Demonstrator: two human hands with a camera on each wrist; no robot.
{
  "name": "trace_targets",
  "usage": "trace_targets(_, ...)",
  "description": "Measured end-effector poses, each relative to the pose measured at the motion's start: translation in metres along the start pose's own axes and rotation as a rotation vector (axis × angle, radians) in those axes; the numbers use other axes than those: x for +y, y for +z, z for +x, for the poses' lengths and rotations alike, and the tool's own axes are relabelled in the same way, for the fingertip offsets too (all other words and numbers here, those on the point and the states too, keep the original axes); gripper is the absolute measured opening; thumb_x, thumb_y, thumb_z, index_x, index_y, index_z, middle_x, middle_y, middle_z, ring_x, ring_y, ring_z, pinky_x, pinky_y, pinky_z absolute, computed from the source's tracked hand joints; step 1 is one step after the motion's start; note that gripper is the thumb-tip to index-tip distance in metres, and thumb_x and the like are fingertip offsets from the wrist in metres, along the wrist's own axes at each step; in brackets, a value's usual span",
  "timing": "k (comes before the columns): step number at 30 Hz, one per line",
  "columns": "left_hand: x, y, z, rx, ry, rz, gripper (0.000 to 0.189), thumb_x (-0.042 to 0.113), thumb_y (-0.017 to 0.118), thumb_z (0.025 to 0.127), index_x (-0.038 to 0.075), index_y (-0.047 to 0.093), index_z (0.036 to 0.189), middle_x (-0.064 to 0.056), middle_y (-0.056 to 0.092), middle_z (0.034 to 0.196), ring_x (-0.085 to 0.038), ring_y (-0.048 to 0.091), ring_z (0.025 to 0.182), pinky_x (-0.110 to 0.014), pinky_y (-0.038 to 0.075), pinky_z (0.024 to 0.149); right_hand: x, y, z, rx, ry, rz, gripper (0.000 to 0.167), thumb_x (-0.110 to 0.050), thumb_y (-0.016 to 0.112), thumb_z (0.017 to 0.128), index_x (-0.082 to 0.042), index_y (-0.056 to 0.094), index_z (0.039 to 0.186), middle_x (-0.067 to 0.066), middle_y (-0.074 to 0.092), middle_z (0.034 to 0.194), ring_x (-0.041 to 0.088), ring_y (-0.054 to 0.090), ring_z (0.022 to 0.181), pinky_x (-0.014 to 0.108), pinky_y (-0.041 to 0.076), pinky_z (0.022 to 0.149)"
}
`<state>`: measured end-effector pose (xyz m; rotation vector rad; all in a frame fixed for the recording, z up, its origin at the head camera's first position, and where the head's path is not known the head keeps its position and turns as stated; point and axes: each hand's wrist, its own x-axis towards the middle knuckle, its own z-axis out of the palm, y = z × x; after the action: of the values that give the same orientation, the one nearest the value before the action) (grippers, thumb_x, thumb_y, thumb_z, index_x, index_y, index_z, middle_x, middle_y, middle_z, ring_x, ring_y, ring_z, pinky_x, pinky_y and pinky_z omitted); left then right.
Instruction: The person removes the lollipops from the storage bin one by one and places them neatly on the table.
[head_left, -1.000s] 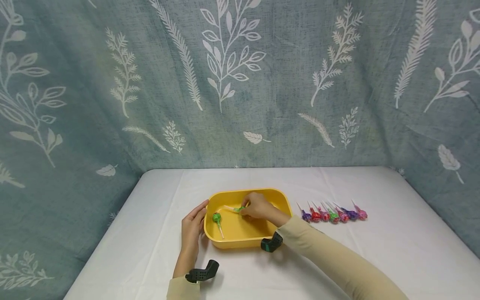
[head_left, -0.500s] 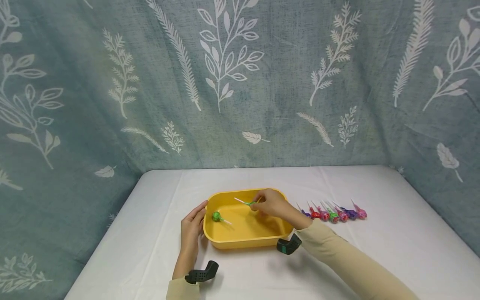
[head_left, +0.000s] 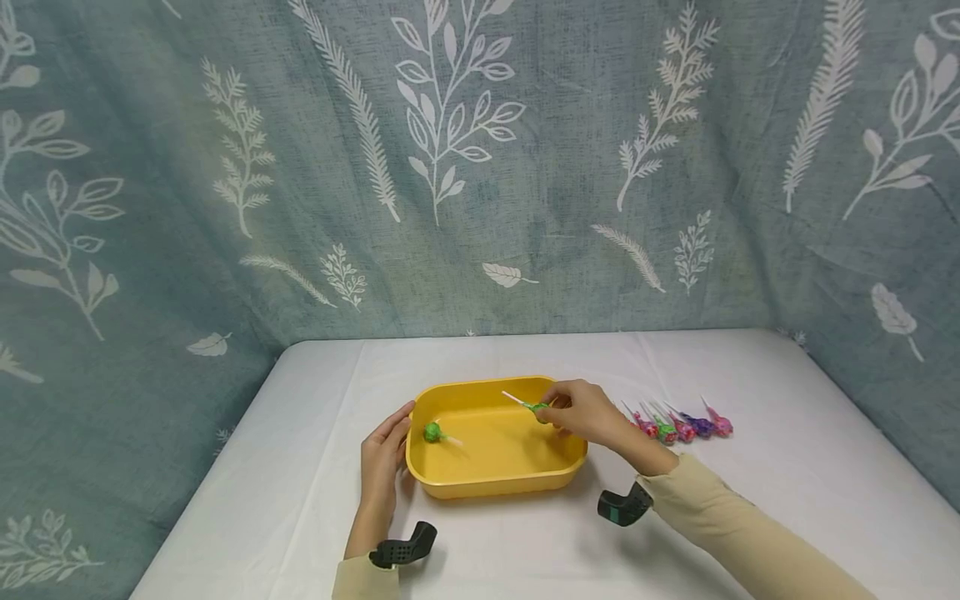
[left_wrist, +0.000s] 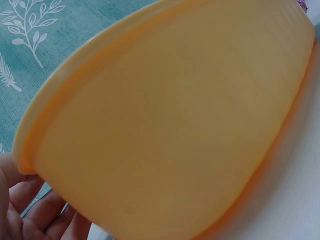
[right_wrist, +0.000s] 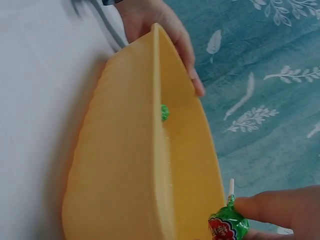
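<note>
A yellow plastic tray (head_left: 495, 485) rests on the white table. My left hand (head_left: 381, 462) lies along its left side, fingers extended against the outer wall and rim; in the left wrist view those fingers (left_wrist: 45, 212) show at the tray's end. Above the tray's right part, my right hand (head_left: 583, 410) pinches a green-wrapped lollipop (right_wrist: 227, 222) between thumb and fingertips, its white stick pointing up and to the left in the head view. Another green lollipop (head_left: 432, 432) lies inside the tray at the left.
To the right of the tray, several lollipops (head_left: 701, 427) in pink, purple, red and green wrappers lie in a row, partly hidden by the right hand. A leaf-patterned teal curtain (head_left: 480, 167) hangs behind the white table (head_left: 285, 500).
My right hand has lifted the green lollipop and carried it rightward across the tray. The lollipop left inside has swung its stick around to the right. My left hand stays at the tray's side.
</note>
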<state>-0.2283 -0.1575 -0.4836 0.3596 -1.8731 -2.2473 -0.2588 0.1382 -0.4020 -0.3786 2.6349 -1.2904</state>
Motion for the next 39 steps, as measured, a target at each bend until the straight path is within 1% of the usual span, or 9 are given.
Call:
trace_targets(5, -0.001, 0.000, 0.000, 0.005, -0.009, 0.020, 0.033, 0.025, 0.059, 0.096, 0.012, 0.066, 0.126, -0.001, 0.058, 0.133, -0.015, 0.054, 0.121, -0.019, 0.048, 0.091, 0.003, -0.012, -0.011, 0.020, 0.005, 0.035, 0.025, -0.016, 0.069, 0.089, 0.001, 0.066, 0.106, 0.011, 0.063, 0.087, 0.027, 0.068, 0.072, 0.034, 0.060, 0.062)
trace_targets(9, -0.001, 0.000, 0.000, 0.002, -0.010, 0.025, 0.033, 0.025, 0.059, 0.096, 0.013, 0.065, 0.127, -0.002, 0.058, 0.134, -0.015, 0.054, 0.122, -0.020, 0.048, 0.092, 0.005, -0.022, -0.019, 0.031, -0.009, 0.031, 0.029, -0.020, 0.068, 0.091, 0.002, 0.066, 0.110, 0.011, 0.064, 0.089, 0.024, 0.066, 0.073, 0.034, 0.060, 0.063)
trace_targets(15, 0.000, 0.001, 0.000, 0.008, -0.017, 0.031, 0.033, 0.025, 0.059, 0.096, 0.013, 0.065, 0.127, -0.002, 0.058, 0.134, -0.015, 0.054, 0.122, -0.020, 0.048, 0.092, 0.012, -0.034, -0.030, 0.066, 0.017, 0.027, 0.030, -0.025, 0.067, 0.092, -0.001, 0.066, 0.110, 0.012, 0.065, 0.089, 0.024, 0.065, 0.071, 0.038, 0.060, 0.063)
trace_targets(20, 0.000, 0.001, -0.001, 0.012, -0.020, 0.045, 0.034, 0.026, 0.059, 0.097, 0.014, 0.065, 0.127, -0.002, 0.057, 0.134, -0.016, 0.054, 0.122, -0.021, 0.048, 0.092, 0.018, -0.044, -0.034, 0.082, 0.033, 0.026, 0.031, -0.026, 0.067, 0.092, -0.001, 0.066, 0.109, 0.009, 0.063, 0.084, 0.025, 0.064, 0.069, 0.039, 0.059, 0.063)
trace_targets(23, 0.000, 0.001, -0.001, 0.009, -0.019, 0.046, 0.034, 0.026, 0.059, 0.097, 0.014, 0.065, 0.127, -0.002, 0.057, 0.135, -0.016, 0.054, 0.122, -0.021, 0.048, 0.092, 0.023, -0.049, -0.037, 0.095, 0.044, 0.024, 0.033, -0.027, 0.068, 0.091, 0.000, 0.065, 0.110, 0.009, 0.064, 0.086, 0.023, 0.064, 0.070, 0.039, 0.059, 0.064)
trace_targets(29, 0.000, 0.000, 0.000, 0.006, -0.017, 0.040, 0.034, 0.025, 0.059, 0.096, 0.013, 0.065, 0.127, -0.002, 0.057, 0.135, -0.015, 0.054, 0.122, -0.020, 0.048, 0.092, 0.033, -0.057, -0.043, 0.133, 0.121, 0.008, 0.039, -0.032, 0.068, 0.091, 0.000, 0.064, 0.113, 0.014, 0.063, 0.090, 0.020, 0.061, 0.065, 0.037, 0.057, 0.060)
trace_targets(32, 0.000, 0.000, 0.000, 0.005, -0.014, 0.037, 0.034, 0.025, 0.059, 0.096, 0.013, 0.065, 0.127, -0.002, 0.057, 0.134, -0.015, 0.054, 0.122, -0.020, 0.048, 0.092, 0.038, -0.060, -0.047, 0.142, 0.150, 0.022, 0.042, -0.033, 0.068, 0.091, 0.002, 0.063, 0.115, 0.015, 0.063, 0.092, 0.020, 0.060, 0.066, 0.036, 0.058, 0.063)
trace_targets(35, -0.001, 0.000, 0.001, 0.002, -0.018, 0.035, 0.034, 0.026, 0.060, 0.096, 0.013, 0.065, 0.128, -0.002, 0.057, 0.135, -0.015, 0.054, 0.122, -0.020, 0.048, 0.092, 0.045, -0.064, -0.049, 0.153, 0.153, 0.026, 0.044, -0.034, 0.068, 0.091, 0.003, 0.062, 0.115, 0.015, 0.064, 0.092, 0.020, 0.061, 0.068, 0.037, 0.059, 0.065)
trace_targets(39, -0.001, 0.000, 0.001, 0.002, -0.024, 0.034, 0.035, 0.027, 0.060, 0.096, 0.013, 0.065, 0.128, -0.002, 0.056, 0.136, -0.015, 0.053, 0.123, -0.020, 0.047, 0.093, 0.060, -0.072, -0.052, 0.170, 0.144, 0.012, 0.046, -0.035, 0.066, 0.092, 0.004, 0.062, 0.115, 0.015, 0.066, 0.095, 0.022, 0.062, 0.073, 0.035, 0.058, 0.062)
